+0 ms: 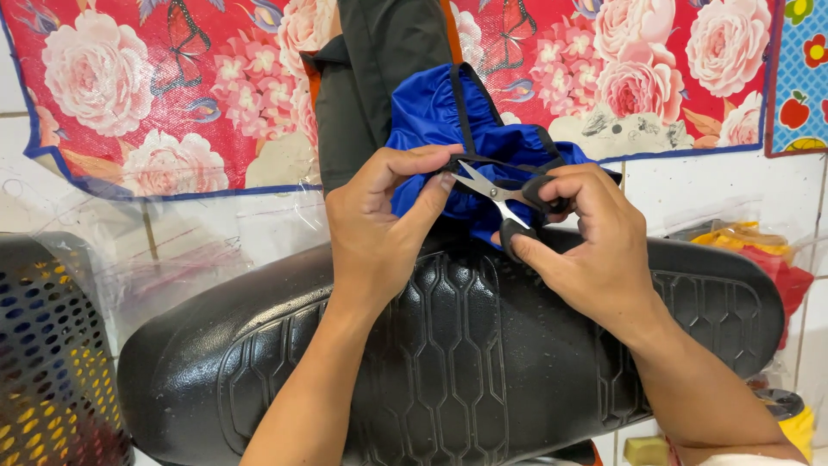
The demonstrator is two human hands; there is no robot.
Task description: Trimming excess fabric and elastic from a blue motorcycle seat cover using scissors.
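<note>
- Nearest the lens, both forearms come up over a black seat [483, 362], a long pad with a hexagon pattern pressed in, lying across the view.
- Right hand [595, 246] is closed through the black loops of the scissors [509, 197]; one finger sits in the upper loop, the thumb in the lower.
- Scissors blades are parted a little, and a thin black cord [483, 161] on the blue cloth [448, 129] lies at their tips.
- Left hand [384, 224] pinches the blue cloth and the cord between thumb and fingertips, just beside the blade tips, holding them taut.
- Long axis of the scissors runs from the loops at lower right to the tips at upper left; the tips point at the left thumb.
- Blue cloth is bunched on the far edge of the seat, with a dark garment [362, 86] with an orange edge hanging behind it.
- Risk, as I judge it: the tips sit very close to the left thumb, so a slip or a quick close could nick it.
- Another risk: the gathered blue cloth lies right under the cord, so a deep bite could cut the fabric too.
- Behind hangs a red floral sheet [129, 86] on a tiled wall; a dark perforated basket [43, 345] stands at left, and bags of coloured pieces [759, 250] at right.
</note>
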